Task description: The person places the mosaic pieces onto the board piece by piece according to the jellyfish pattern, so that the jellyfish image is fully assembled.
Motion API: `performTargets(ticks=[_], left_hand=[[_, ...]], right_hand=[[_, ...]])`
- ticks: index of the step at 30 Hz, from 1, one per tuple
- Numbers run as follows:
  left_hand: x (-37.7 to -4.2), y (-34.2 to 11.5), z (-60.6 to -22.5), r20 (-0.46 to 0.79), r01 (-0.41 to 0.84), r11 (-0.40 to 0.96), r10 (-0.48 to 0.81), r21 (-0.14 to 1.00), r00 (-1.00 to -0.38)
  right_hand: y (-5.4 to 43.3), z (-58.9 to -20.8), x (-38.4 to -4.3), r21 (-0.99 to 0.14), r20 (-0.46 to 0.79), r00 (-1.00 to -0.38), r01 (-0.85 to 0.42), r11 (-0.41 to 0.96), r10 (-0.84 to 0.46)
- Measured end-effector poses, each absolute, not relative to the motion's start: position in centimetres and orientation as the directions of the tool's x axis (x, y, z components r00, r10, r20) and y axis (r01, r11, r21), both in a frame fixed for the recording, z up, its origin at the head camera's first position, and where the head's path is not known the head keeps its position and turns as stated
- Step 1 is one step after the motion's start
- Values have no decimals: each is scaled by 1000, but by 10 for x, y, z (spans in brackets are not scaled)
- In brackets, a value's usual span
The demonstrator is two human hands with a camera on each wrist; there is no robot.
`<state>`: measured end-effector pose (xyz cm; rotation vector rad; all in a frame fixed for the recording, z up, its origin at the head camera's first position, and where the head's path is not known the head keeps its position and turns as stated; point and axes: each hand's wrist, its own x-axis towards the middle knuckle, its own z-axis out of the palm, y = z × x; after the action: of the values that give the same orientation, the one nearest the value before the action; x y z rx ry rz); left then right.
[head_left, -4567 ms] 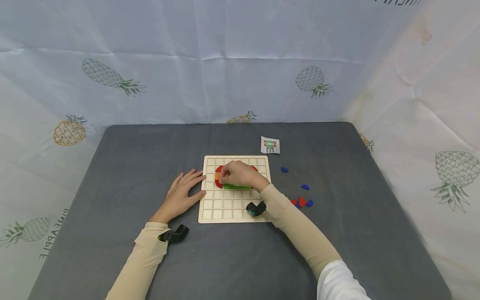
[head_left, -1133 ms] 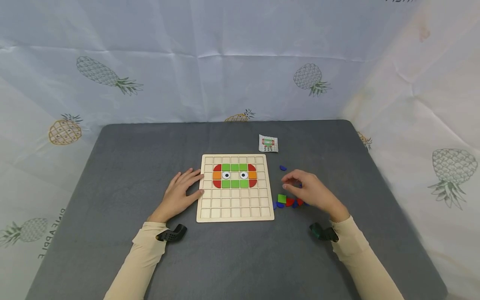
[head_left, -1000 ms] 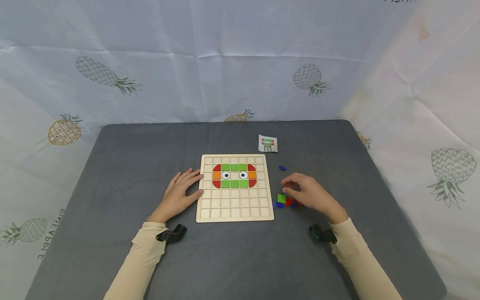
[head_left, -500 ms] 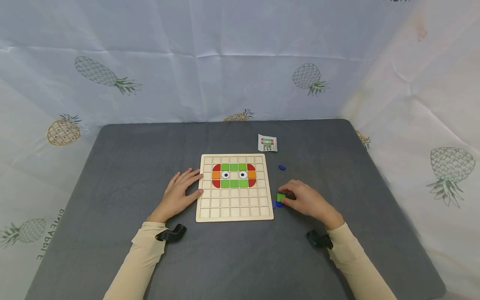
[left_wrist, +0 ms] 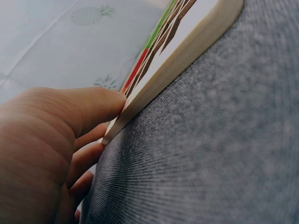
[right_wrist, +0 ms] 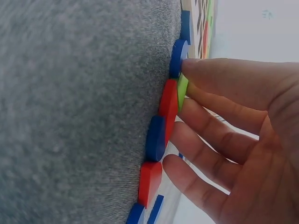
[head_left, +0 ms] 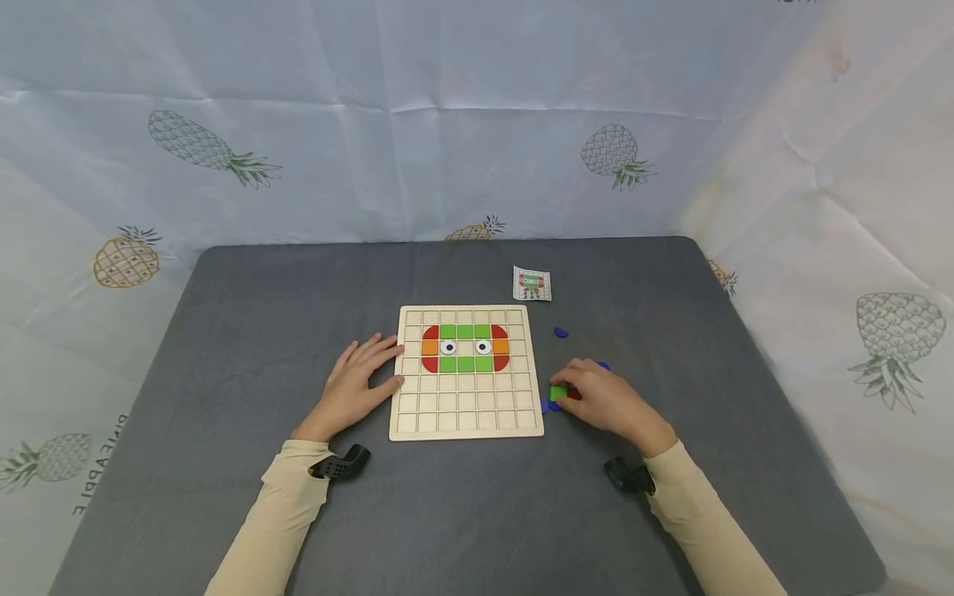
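**Right hand [head_left: 607,403] pinching a flat green square tile [head_left: 558,393] beside a pale wooden gridded board [head_left: 466,403]**

The green tile is lying on the dark grey table [head_left: 462,513], just off the board's right edge, and the thumb and index finger are gripping it at opposite edges. The other fingers are curving loosely over a row of red and blue pieces (best seen from the right wrist), including a red wedge-like piece [right_wrist: 169,100] and a thick blue rounded piece [right_wrist: 156,139]. A blue half-round piece [head_left: 554,406] is lying just beside the tile, near the thumb tip.

The left hand [head_left: 356,393] is spreading its fingers, grasping nothing, with thumb and fingertips touching the board's left edge.

On the board, red quarter-round pieces [head_left: 500,364] are forming the four corners of a pattern; green squares [head_left: 465,364] are filling its upper and lower rows, orange squares [head_left: 430,348] are sitting at either side, and two white eye-printed pieces [head_left: 448,348] are lying between them. A small printed paper card [head_left: 532,284] is lying beyond the board, and a blue half-moon piece [head_left: 561,333] is lying nearer.
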<state>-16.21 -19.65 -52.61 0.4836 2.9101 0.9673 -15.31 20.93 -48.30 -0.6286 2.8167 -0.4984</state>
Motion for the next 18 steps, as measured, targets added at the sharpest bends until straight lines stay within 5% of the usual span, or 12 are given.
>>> performTargets(ticks=[18], left_hand=[[-161,-197,-526,65,283,757,304,589,-950]], right_hand=[[207,-461,-171,-501,-21,-876,-408,763,-482]])
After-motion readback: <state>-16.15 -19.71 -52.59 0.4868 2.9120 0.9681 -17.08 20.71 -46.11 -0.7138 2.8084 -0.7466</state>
